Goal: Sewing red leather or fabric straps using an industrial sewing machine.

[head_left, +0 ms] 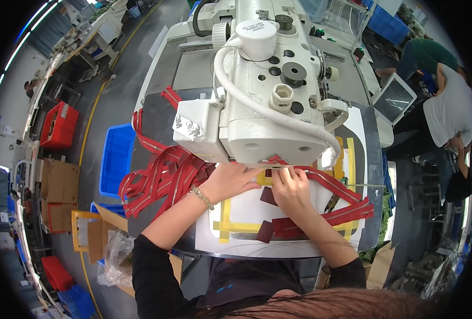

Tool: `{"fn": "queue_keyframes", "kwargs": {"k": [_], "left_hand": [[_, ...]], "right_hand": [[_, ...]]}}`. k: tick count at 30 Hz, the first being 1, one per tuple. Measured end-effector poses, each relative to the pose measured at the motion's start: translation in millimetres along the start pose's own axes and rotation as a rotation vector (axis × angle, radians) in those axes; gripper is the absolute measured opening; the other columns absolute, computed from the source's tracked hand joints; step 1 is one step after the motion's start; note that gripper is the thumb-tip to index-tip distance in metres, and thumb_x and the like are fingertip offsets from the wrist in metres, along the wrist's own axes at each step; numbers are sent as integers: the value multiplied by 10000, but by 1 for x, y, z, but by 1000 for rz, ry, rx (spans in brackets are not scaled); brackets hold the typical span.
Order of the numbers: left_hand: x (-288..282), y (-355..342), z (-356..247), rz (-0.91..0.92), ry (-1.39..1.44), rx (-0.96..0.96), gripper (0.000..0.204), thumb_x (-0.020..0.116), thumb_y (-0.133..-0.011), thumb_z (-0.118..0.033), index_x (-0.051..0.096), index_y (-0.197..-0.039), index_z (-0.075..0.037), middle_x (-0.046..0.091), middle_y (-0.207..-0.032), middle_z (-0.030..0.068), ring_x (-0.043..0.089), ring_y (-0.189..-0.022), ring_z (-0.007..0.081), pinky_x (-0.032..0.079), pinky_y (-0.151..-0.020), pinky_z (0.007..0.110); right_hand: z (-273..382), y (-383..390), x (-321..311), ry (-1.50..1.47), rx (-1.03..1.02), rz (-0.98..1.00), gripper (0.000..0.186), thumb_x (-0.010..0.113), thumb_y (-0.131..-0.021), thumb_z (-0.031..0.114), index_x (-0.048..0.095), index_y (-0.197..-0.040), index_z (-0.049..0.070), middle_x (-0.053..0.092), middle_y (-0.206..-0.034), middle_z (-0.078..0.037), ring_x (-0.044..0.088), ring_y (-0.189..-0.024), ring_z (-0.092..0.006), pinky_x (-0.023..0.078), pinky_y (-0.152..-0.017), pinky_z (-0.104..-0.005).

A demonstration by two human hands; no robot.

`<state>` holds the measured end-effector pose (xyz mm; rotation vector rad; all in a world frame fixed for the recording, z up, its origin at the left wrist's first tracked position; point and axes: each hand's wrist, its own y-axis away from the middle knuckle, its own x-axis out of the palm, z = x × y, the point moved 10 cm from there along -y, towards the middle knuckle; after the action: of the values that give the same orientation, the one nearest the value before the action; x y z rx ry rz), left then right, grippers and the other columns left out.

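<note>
In front of the white sewing machine head [278,122], my left hand [229,183] lies flat on the white work plate [241,210], thumb apart and fingers stretched; the machine partly hides its fingertips. My right hand [291,189] is closed in a pinch on a red zipper [326,181], close under the machine head. That zipper runs rightward and another length [326,217] lies behind my right wrist. Small maroon patches lie beside the right hand, one [268,196] near the fingers and one [265,232] closer to me. Left of my left hand is a heap of red zippers [164,178].
Yellow tape strips [241,227] edge the plate. A dark slim tool [332,202] lies to the right of my right hand. A blue bin [116,159] and a cardboard box [108,234] stand left of the table. At right are a tilted screen [395,98] and a bending co-worker [449,106].
</note>
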<state>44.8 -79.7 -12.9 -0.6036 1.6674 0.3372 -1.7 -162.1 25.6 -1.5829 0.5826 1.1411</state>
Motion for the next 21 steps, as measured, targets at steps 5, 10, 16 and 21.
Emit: {"fn": "queue_keyframes", "kwargs": {"k": [5, 10, 16, 21], "left_hand": [[-6, -3, -3, -33, -68, 46, 551, 504, -857, -570, 585, -1250, -192, 630, -1159, -26, 560, -1030, 183, 398, -966, 366], [-8, -5, -2, -29, 7, 27, 553, 482, -855, -596, 616, -1219, -203, 640, -1161, -32, 571, -1048, 178, 397, -984, 362], [-9, -3, -3, -59, 3, 0, 484, 530, -848, -551, 642, -1183, -220, 647, -1149, -35, 568, -1074, 187, 408, -972, 370], [1, -1, 2, 20, 245, -85, 414, 632, -815, -449, 649, -1168, -232, 646, -1148, -20, 585, -985, 224, 462, -872, 372]], "right_hand": [[0, 3, 1, 13, 6, 2, 261, 598, -716, 89, 655, -944, -25, 564, -951, -146, 650, -923, -312, 449, -751, -361], [-2, 3, 1, -15, 13, 22, 258, 601, -714, 92, 659, -936, -24, 572, -978, -153, 648, -930, -334, 456, -757, -378], [1, 1, 1, -9, 0, 40, 250, 596, -713, 87, 657, -926, -28, 572, -974, -156, 647, -934, -342, 461, -769, -385], [0, 2, 3, -25, 10, 41, 253, 595, -716, 95, 656, -928, -28, 574, -978, -160, 647, -943, -348, 468, -769, -387]]}}
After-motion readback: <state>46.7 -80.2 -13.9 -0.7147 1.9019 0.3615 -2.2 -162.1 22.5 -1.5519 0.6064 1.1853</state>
